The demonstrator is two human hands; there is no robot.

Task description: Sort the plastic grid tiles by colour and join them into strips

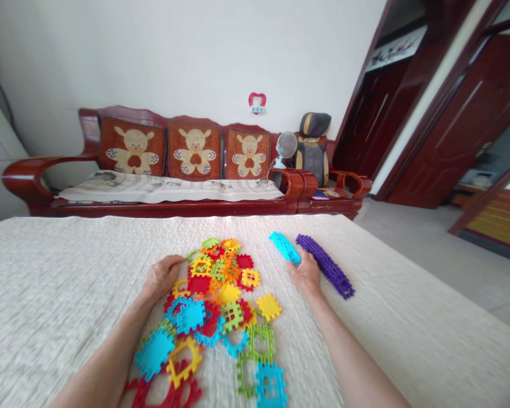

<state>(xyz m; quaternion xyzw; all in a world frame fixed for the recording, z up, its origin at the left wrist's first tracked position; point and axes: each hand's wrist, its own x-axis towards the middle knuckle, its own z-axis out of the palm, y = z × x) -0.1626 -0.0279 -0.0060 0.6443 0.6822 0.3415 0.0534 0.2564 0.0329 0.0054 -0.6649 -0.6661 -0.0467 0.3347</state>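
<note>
My left hand (164, 276) is at the left edge of a loose pile of plastic interlocking tiles, its fingers closed at the rim of a green frame-shaped tile (191, 255). To the right of the pile, my right hand (306, 275) grips the near end of a row of light-blue interlocking tiles (284, 245) packed face to face. A longer row of purple tiles (325, 265) lies just right of that hand. Notched edges show on the scattered pieces, among them a solid yellow tile (269, 307), a solid blue tile (155, 353) and a blue window tile (271, 385).
A white textured cover (68, 272) spreads over the table. Beyond its far edge stands a dark red wooden sofa (174, 209) with bear-patterned cushions (195, 150). A small fan (286, 146) stands by the sofa's armrest, and doorways open on the right.
</note>
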